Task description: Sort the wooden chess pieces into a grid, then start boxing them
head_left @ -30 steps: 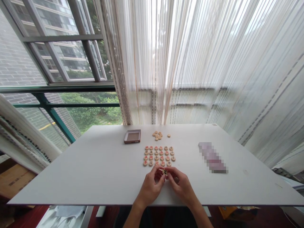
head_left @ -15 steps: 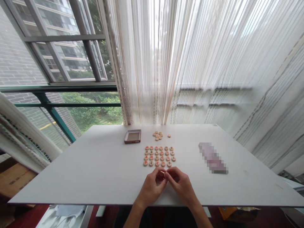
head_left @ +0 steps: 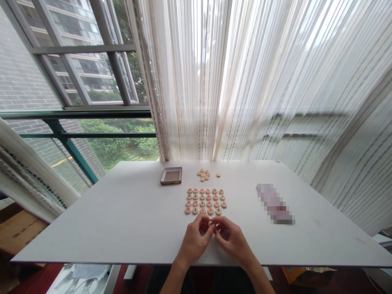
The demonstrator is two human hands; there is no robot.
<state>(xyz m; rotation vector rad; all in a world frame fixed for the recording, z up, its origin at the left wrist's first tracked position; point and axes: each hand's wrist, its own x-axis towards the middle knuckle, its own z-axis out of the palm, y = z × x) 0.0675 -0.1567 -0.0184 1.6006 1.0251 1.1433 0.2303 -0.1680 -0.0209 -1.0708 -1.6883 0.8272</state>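
Note:
At the front of the table, my left hand (head_left: 195, 239) pinches a round wooden Chinese chess piece (head_left: 211, 223) between thumb and fingertips. Fingers of my right hand (head_left: 233, 239) close on the same piece from the right side. Its dark marking faces partly up, and the fingertips cover much of it. Just beyond my hands, several pieces with red or black characters lie face up in rows, among them a red-marked piece (head_left: 202, 211) in the nearest row. A small pile of pale pieces (head_left: 202, 175) lies farther back, with one single piece (head_left: 218, 175) to its right.
A shallow open box (head_left: 171, 176) sits at the back left of the white table (head_left: 122, 220). On the right lies a blurred-out flat object (head_left: 275, 204). Behind the table hang sheer striped curtains (head_left: 196, 81), and a window frame with a green railing (head_left: 76, 114) stands left.
My fingers have shifted around the piece, which now shows between the fingertips. The right thumb has moved slightly down and away from the left fingers. The laid-out pieces stay put.

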